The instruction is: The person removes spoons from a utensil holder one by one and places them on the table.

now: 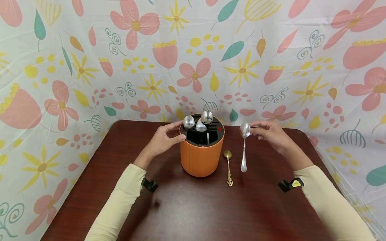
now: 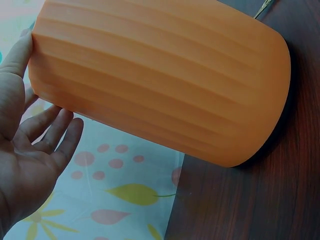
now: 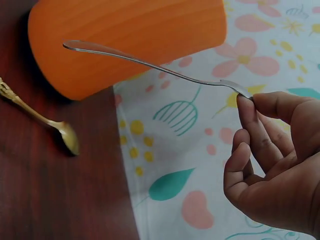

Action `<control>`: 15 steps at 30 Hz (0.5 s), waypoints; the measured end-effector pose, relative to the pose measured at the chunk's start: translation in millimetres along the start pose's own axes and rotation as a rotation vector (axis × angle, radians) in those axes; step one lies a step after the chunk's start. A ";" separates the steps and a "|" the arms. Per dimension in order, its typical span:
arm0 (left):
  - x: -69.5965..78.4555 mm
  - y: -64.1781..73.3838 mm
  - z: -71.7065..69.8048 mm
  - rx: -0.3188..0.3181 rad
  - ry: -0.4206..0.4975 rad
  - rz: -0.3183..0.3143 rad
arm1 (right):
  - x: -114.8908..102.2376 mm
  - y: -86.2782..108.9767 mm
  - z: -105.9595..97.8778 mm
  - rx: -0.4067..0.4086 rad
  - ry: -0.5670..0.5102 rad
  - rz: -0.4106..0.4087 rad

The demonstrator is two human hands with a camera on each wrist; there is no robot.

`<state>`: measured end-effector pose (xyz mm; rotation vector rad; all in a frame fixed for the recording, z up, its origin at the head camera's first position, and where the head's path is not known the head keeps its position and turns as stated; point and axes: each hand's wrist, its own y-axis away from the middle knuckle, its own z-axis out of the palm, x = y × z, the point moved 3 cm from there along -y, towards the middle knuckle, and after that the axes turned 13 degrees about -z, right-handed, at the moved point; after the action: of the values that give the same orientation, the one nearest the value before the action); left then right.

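A silver spoon (image 1: 244,147) hangs bowl up, its handle pointing down. My right hand (image 1: 268,132) pinches its bowl between thumb and fingertips, to the right of an orange ribbed utensil holder (image 1: 200,159). In the right wrist view the spoon (image 3: 145,63) shows edge-on. My left hand (image 1: 163,139) grips the holder's upper left side, thumb at the near rim and fingers along the far side; several fingertips touch the wall in the left wrist view. Three silver spoons, one of them a rounded spoon (image 1: 189,122), stand bowl up in the holder's black divided top.
A gold spoon (image 1: 228,167) with an ornate handle lies on the dark wooden table (image 1: 193,207), just right of the holder. Behind the table hangs a flower-printed cloth (image 1: 193,50). Both wrists wear black camera straps.
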<state>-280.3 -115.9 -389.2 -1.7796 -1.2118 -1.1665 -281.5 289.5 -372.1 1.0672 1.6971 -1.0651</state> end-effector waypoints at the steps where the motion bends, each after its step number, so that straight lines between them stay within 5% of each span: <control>1: 0.0 -0.1 0.2 0.000 0.001 0.001 | 2.8 1.2 0.2 -0.003 0.002 0.012; 15: -1.5 -0.1 0.1 0.008 -0.006 -0.007 | 46.2 12.0 8.1 0.011 -0.088 0.122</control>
<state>-280.6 -116.2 -390.6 -1.7751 -1.2255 -1.1602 -281.5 295.3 -420.2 1.1003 1.5384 -1.0295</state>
